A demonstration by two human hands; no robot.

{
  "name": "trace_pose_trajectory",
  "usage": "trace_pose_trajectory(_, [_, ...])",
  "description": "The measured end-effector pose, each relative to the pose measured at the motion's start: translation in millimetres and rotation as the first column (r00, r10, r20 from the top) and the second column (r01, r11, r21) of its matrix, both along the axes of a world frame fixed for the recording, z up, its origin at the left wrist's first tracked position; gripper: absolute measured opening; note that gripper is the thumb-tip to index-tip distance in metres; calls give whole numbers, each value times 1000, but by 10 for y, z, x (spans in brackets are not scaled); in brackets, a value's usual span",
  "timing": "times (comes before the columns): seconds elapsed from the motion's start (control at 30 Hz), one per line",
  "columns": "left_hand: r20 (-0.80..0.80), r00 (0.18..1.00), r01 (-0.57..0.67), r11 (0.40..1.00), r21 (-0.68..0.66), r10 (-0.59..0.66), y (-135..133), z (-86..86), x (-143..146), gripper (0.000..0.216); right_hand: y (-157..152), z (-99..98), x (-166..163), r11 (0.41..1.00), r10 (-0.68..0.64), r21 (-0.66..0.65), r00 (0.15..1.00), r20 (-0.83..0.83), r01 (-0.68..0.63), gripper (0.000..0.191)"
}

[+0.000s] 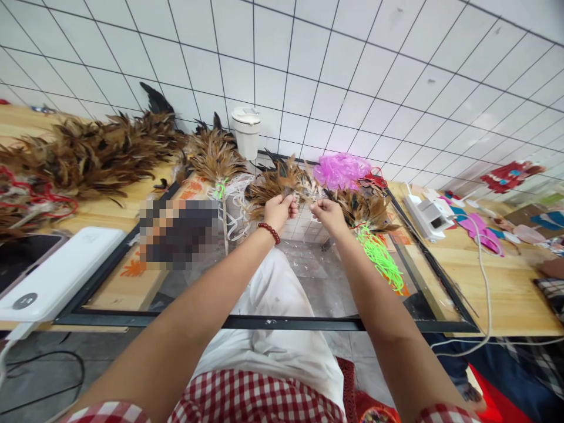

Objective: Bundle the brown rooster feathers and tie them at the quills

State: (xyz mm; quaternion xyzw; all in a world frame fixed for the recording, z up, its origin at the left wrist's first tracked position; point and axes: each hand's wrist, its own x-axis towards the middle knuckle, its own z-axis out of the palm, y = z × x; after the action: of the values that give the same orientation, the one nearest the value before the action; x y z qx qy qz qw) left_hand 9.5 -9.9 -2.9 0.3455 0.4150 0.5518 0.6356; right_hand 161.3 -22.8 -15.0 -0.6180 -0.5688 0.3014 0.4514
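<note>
Over the glass panel, my left hand, with a beaded bracelet at the wrist, has its fingers closed on a small brown feather. A short gap to the right, my right hand is closed in a pinch; what its fingertips hold is too small to make out. Just beyond both hands lie a pile of brown feathers and paler loose feathers. Beside my right forearm is another feather bunch with bright green cord below it.
A black-framed glass panel spans the wooden table. At left are a large feather heap, a tied feather bunch and a white power bank. A white bin, pink plastic and a white power strip stand around.
</note>
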Motion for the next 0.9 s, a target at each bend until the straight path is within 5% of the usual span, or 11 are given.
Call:
trace_pose_trajectory(0.1, [-27, 998, 62, 997, -48, -64, -22, -13, 13, 16, -26, 83, -55, 989, 89, -61, 883, -461, -131, 33])
trace_pose_trajectory(0.23, [-55, 989, 130, 987, -90, -135, -71, 19, 19, 18, -56, 111, -114, 979, 130, -55, 814, -567, -195, 38])
trace_pose_trajectory(0.7, [-113, 942, 311, 949, -58, -316, -114, -6, 11, 17, -1, -30, -170, 987, 153, 98, 921, -358, -126, 32])
trace_pose_trajectory(0.8, [-76, 983, 172, 983, 61, -167, -58, -3, 5, 17, 23, -78, -142, 992, 65, 116, 983, -171, -45, 18])
trace_pose_trajectory(0.9, [45, 996, -78, 986, 147, 72, 17, 31, -26, 16, -2, -108, -154, 970, 43, 223, 967, 250, -101, 15])
